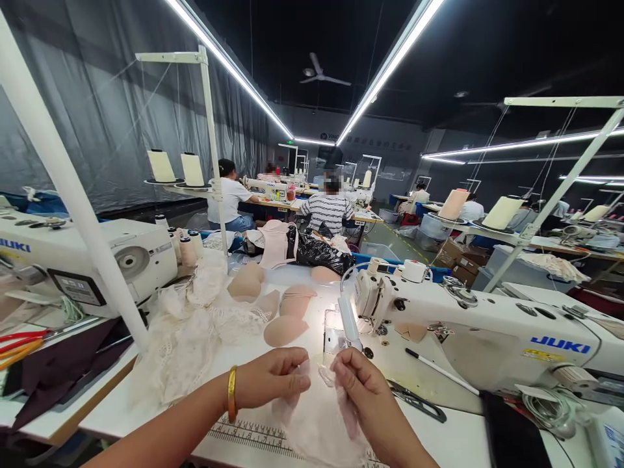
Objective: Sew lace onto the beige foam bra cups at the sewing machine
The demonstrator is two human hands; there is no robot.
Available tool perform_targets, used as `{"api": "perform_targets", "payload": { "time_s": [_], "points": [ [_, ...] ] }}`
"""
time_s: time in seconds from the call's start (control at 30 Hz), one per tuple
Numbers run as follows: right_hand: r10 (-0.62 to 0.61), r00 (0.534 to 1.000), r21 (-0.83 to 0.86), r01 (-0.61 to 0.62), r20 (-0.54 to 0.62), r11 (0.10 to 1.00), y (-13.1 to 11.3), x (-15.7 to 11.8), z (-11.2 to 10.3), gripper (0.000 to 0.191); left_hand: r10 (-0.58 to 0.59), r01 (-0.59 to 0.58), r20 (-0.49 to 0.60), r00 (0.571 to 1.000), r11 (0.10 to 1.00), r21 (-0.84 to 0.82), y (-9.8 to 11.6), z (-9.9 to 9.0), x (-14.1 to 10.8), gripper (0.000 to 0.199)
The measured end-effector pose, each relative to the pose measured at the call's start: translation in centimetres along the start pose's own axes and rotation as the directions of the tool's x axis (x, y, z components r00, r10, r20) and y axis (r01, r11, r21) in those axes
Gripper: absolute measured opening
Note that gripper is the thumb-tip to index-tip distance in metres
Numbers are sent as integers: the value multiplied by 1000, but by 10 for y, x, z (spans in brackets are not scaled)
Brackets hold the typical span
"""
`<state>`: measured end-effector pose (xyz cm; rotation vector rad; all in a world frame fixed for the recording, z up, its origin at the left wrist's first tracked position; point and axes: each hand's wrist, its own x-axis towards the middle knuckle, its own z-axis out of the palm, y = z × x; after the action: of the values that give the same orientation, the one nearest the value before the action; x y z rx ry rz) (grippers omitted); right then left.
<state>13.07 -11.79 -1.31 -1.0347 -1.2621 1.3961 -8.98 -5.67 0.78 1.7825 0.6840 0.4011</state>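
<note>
On the left there is a second sewing machine point(121, 260), and beside it stand some small thread cones point(189, 248). Near them lie orange-handled scissors point(22, 344) and a dark cloth point(68, 364). Farther away, a person in a striped shirt point(326, 209) sits at a worktop point(290, 204). Above are long lamps point(244, 71) and a ceiling fan point(319, 77). A grey curtain point(97, 110) hangs at the left.

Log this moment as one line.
left hand: pinching sheer fabric | right hand: pinching same fabric | right side: sewing machine | left side: lace | ahead: beige cups
</note>
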Motion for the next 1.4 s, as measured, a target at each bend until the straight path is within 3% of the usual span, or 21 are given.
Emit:
{"api": "perform_targets", "payload": {
  "time_s": [0.07, 0.17, 0.27, 0.4, 0.47, 0.57, 0.7, 0.8, 0.87, 0.93, 1.03, 1.1, 1.17, 1.23, 1.3, 1.33, 1.37, 1.4],
  "points": [
    [-1, 995, 5, 1, -99, 1000, 8, 10, -3, 48, -41, 79, -175, 984, 973, 215, -2, -9, 5, 44],
    [-21, 984, -84, 6, -177, 996, 20, 24, -11, 46, 94, 208, -418, 903, 757, 619, -10, -26, 16, 18],
    [-6, 978, -105, -16, -207, 994, 27, 30, -17, 41, 84, 303, -483, 871, 682, 666, -16, -40, 24, 35],
    [-10, 975, -80, -8, -223, 997, 29, 32, -21, 36, 50, 374, -561, 826, 696, 613, -3, -37, 24, 21],
    [-17, 973, -75, 0, -230, 997, 29, 32, -22, 38, 0, 313, -507, 862, 786, 532, 11, -25, 21, 23],
    [-26, 973, -76, 9, -229, 997, 27, 30, -24, 46, -115, 232, -324, 939, 908, 348, 27, -4, 19, 27],
    [-13, 987, -47, 6, -160, 999, 22, 22, -28, 58, -150, 275, -301, 942, 859, 432, 31, 15, 22, 15],
    [-46, 991, -131, 29, -125, 991, 14, 13, -26, 45, -136, 293, -312, 940, 789, 540, 33, 19, 25, 13],
    [-98, 992, -247, 75, -85, 966, 4, 5, -21, 30, -75, 255, -325, 943, 788, 560, 39, 21, 25, 12],
    [-176, 984, -412, 160, 0, 897, -11, -5, -14, 18, 42, 125, -289, 956, 835, 536, 49, 22, 25, 35],
    [-266, 950, -597, 311, 166, 740, -37, -19, -7, 17, 93, -62, -71, 993, 931, 361, 58, 21, 25, 79],
    [-295, 933, -628, 358, 207, 690, -53, -24, -8, 16, 7, -24, 90, 996, 981, 194, 57, 16, 24, 71],
    [-324, 930, -658, 355, 174, 664, -62, -26, -13, 14, -110, 96, 218, 970, 993, 76, 49, 10, 23, 51],
    [-380, 919, -710, 339, 108, 617, -64, -24, -17, 15, -221, 210, 263, 939, 975, 69, 40, 2, 20, 38],
    [-479, 876, -759, 346, 52, 551, -58, -20, -19, 16, -237, 206, 105, 966, 946, 249, 33, -5, 17, 32],
    [-547, 836, -773, 374, 41, 512, -52, -16, -19, 15, -156, 162, -48, 987, 900, 406, 31, -9, 16, 28],
    [-616, 786, -778, 416, 46, 471, -45, -12, -18, 14, 2, 116, -200, 980, 808, 578, 30, -13, 15, 23],
    [-678, 733, -774, 465, 63, 431, -37, -7, -18, 16, 195, 92, -296, 935, 673, 734, 30, -17, 13, 19]
  ]
}}
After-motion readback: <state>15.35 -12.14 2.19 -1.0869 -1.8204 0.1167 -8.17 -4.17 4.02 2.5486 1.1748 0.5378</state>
